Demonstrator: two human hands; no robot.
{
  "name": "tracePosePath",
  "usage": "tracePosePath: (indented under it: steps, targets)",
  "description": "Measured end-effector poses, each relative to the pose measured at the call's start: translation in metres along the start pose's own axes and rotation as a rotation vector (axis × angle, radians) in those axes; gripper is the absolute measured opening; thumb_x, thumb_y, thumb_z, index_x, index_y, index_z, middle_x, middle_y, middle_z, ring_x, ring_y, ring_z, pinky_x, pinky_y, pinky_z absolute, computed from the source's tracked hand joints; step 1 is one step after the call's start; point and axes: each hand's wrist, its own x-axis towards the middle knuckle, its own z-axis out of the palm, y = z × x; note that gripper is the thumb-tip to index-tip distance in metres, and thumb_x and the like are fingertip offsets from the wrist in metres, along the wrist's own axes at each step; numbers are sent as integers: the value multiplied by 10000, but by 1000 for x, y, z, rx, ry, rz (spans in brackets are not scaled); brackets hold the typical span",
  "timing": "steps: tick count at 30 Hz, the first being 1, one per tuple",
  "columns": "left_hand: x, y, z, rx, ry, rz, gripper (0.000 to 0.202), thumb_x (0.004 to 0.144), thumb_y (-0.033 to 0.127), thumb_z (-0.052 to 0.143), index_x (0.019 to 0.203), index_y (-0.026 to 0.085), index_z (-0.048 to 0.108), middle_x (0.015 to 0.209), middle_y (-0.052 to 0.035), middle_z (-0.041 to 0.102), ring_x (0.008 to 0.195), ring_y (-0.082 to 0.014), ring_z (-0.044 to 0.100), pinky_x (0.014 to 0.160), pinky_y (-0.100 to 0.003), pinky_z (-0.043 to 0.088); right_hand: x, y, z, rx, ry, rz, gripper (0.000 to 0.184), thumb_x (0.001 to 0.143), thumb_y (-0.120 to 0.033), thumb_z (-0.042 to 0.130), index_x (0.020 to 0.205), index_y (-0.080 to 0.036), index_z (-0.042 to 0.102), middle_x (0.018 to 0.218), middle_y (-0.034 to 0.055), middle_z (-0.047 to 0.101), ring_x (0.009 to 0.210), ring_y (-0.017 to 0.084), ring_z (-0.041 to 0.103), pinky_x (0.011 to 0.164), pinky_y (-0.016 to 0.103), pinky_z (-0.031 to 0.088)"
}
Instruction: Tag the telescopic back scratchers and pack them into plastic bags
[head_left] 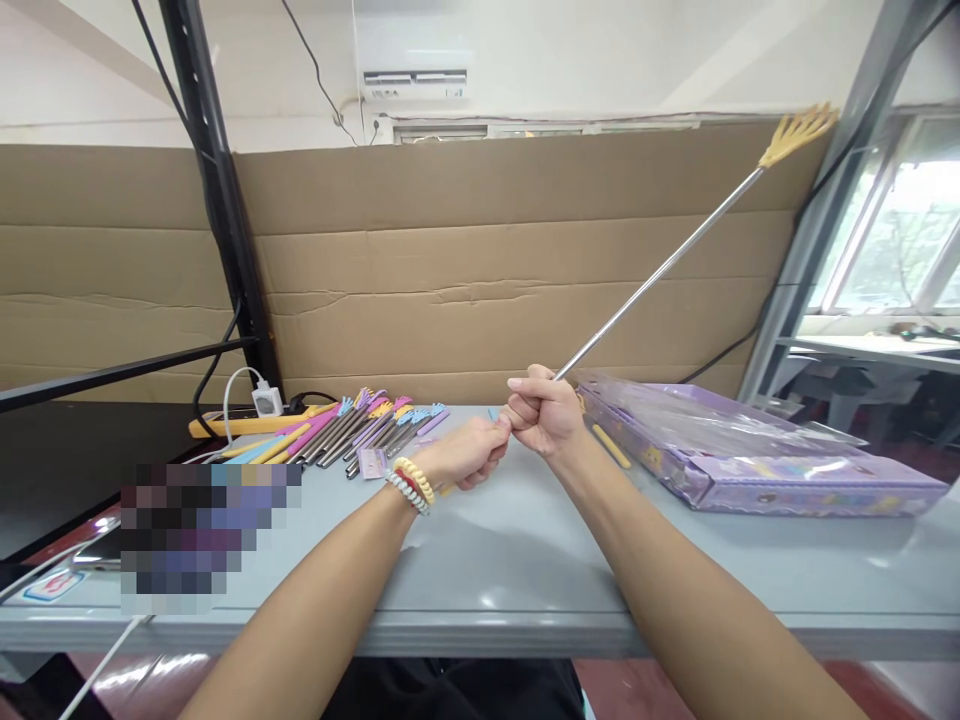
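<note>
An extended telescopic back scratcher (660, 270) slants up to the right, its yellow claw-shaped head at the top and a thin silver rod below. My right hand (546, 412) is closed round the lower part of the rod. Right beside it and touching it, my left hand (469, 452) is closed too, with a bit of yellow handle showing under the fingers. Most of the handle is hidden in my hands. To the left lies a pile of collapsed back scratchers (375, 425) with purple, blue, yellow and pink parts.
A purple display box (810, 485) with clear plastic film lies on the grey table (517, 560) to the right. Near it is a yellow stick (611, 446). A white charger (267, 399) stands back left, before a cardboard wall (487, 270). A black post (217, 190) rises at left.
</note>
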Motion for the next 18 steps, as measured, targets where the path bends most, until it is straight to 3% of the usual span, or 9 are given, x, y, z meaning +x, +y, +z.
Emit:
tracePosePath:
  steps: [8,14,18]
  targets:
    - [4,-10,-7,248,125,110,508,834,589,233,516,196,292,386,64,275,310,-55,242,338,-211,201,-4,6,0,12,-11,-48,520,596,-122,612,488,-168,106,405,-99,67,312,34,106,334,201,141]
    - [14,-23,-12,194,307,237,475,810,587,294,580,181,378,445,58,335,387,-63,309,393,-208,236,-3,21,3,39,110,-99,388,558,-174,593,506,-173,208,435,-65,309,418,71,359,456,222,336]
    - [16,-23,-11,183,362,259,463,813,584,303,598,178,362,485,61,326,413,-56,300,411,-205,236,-2,28,4,48,182,-73,368,536,-166,606,492,-176,241,442,-57,354,447,77,387,466,222,338]
